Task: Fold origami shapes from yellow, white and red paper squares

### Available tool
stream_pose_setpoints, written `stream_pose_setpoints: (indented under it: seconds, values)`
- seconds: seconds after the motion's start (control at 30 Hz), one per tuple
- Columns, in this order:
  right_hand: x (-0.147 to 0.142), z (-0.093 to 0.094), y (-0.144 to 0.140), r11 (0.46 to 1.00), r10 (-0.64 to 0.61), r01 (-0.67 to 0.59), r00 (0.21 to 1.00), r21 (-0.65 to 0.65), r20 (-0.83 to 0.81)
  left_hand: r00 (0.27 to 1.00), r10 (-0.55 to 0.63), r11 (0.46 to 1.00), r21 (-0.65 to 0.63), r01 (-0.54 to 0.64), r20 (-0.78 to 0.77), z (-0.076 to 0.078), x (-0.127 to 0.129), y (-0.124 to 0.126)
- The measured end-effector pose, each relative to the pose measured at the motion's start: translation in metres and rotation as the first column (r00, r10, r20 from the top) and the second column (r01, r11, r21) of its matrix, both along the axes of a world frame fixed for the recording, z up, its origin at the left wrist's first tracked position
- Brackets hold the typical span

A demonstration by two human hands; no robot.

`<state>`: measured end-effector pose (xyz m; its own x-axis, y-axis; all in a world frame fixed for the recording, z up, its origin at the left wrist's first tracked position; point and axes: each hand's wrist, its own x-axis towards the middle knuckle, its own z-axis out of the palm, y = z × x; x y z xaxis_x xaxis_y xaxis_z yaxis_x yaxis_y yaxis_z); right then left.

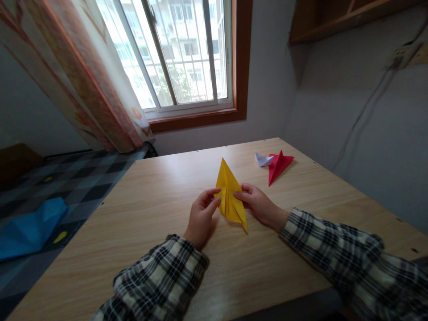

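A piece of folded yellow paper (228,180) is held up over the middle of the table, one sharp point upward and another pointing down to the right. Creases run along its centre. My left hand (202,214) pinches its left edge between thumb and fingers. On the opposite edge, my right hand (257,203) grips it, thumb on the front and fingers behind. The fingers behind the paper are partly hidden.
Toward the table's (160,187) back right lie a red folded paper plane (278,166) and a small white paper boat (263,159), touching or nearly so. Blue paper (33,227) rests on a checked bed (100,171) at the left. A wall shelf (327,31) hangs upper right.
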<state>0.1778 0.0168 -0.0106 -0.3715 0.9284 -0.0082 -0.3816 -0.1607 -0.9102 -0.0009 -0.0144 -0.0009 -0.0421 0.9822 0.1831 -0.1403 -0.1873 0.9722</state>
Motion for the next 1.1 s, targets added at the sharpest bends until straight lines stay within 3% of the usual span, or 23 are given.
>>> stream_pose_setpoints:
  seconds: [0.23, 0.5, 0.7, 0.97, 1.1]
  values:
    - [0.000, -0.001, 0.002, 1.000, 0.005, -0.005, 1.000, -0.010, -0.008, 0.993, -0.115, 0.993, -0.027, 0.114, -0.011, -0.001, 0.001, -0.003]
    - [0.002, -0.005, 0.006, 0.997, -0.081, 0.081, 0.997, -0.018, -0.008, 0.977, -0.167, 0.983, 0.050, 0.175, -0.132, -0.008, 0.003, -0.006]
    - [0.002, 0.001, 0.004, 0.996, -0.090, 0.090, 0.996, -0.022, -0.015, 0.964, -0.120, 0.984, 0.097, 0.147, -0.237, -0.009, 0.000, -0.006]
    - [0.000, -0.003, 0.007, 0.996, -0.086, 0.086, 0.996, 0.026, 0.002, 0.970, -0.033, 0.994, 0.090, 0.056, -0.241, -0.006, -0.001, -0.003]
    - [0.000, -0.006, 0.011, 0.990, -0.066, 0.059, 0.997, 0.126, 0.050, 0.971, 0.011, 0.995, 0.094, 0.012, -0.239, -0.010, -0.001, 0.000]
